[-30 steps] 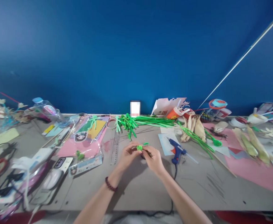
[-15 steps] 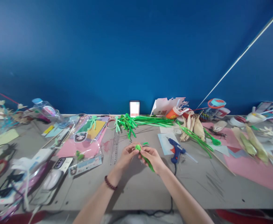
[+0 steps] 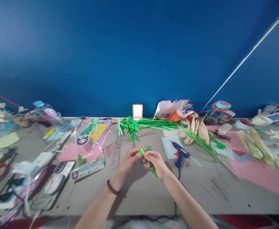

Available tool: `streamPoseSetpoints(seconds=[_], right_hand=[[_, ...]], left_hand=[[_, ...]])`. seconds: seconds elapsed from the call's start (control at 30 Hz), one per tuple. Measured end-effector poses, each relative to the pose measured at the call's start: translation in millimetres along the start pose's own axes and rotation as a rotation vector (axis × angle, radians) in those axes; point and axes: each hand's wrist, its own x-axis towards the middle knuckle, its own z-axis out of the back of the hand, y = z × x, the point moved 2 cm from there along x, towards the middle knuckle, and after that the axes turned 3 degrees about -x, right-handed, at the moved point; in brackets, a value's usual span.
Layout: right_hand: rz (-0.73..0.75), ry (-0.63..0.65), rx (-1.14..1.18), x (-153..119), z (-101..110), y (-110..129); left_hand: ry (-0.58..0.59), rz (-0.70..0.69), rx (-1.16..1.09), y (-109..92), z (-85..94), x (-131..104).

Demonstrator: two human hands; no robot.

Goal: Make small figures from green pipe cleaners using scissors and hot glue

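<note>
Between my hands is a bright green pipe cleaner piece with a rounded, coiled head (image 3: 141, 151). My left hand (image 3: 131, 158) pinches the head's left side with its thumb and fingers. From the right, my right hand (image 3: 155, 162) has its fingers closed around the piece just below the head. The green tail (image 3: 153, 171) hangs down under my right palm; the part inside the fingers is hidden. A small green scrap (image 3: 149, 147) lies on the table just beyond my fingertips. Farther back rests a bundle of green pipe cleaners (image 3: 131, 127).
A blue glue gun (image 3: 182, 156) lies right of my hands, its cord running to the front edge. Left are a clear ruler (image 3: 117, 152), a plastic bag of coloured paper (image 3: 91, 136) and a phone (image 3: 66, 167). Corn husks (image 3: 203, 132) and pink paper (image 3: 261, 175) lie right.
The coiled head has shifted very slightly to the right, and the green tail under my right hand has changed its angle a little. Both hands keep their hold.
</note>
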Motion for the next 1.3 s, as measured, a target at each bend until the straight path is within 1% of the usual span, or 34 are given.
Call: streamPoseSetpoints(seconds=[0.3, 0.43, 0.53, 0.6, 0.73, 0.83, 1.0, 1.13, 1.23, 1.3], right_hand=[[0.049, -0.023, -0.060, 4.2, 2.6, -10.9], [0.070, -0.034, -0.113, 4.6, 4.0, -11.1], [0.072, -0.039, -0.116, 3.9, 3.5, -9.6], [0.064, -0.029, -0.084, 3.2, 2.4, -8.5], [0.016, 0.014, 0.028, 2.2, 0.3, -7.9], [0.015, 0.036, 0.070, 2.4, 0.2, -9.1], [0.019, 0.060, 0.089, 3.8, 0.8, -13.1], [0.026, 0.072, 0.105, 5.1, 1.3, -12.7], [0.003, 0.086, 0.132, 5.8, 1.6, -11.1], [-0.020, 0.090, 0.134, 6.1, 1.8, -10.7]], left_hand=[[0.004, -0.091, 0.024, -6.3, -5.6, -0.8], [-0.020, -0.153, 0.068, -8.2, -6.3, -1.2], [-0.029, -0.173, 0.091, -6.2, -5.2, -1.1], [-0.032, -0.154, 0.073, -4.3, -4.5, -1.0], [-0.029, -0.058, 0.021, -2.1, -5.1, -1.3], [-0.047, -0.007, -0.003, -3.2, -6.5, -1.6], [-0.029, 0.027, -0.049, -3.9, -8.6, -1.0], [-0.024, 0.045, -0.072, -2.4, -6.8, -0.9], [-0.007, 0.072, -0.113, -2.7, -5.6, -0.4], [-0.026, 0.083, -0.122, -3.6, -4.8, 0.4]])
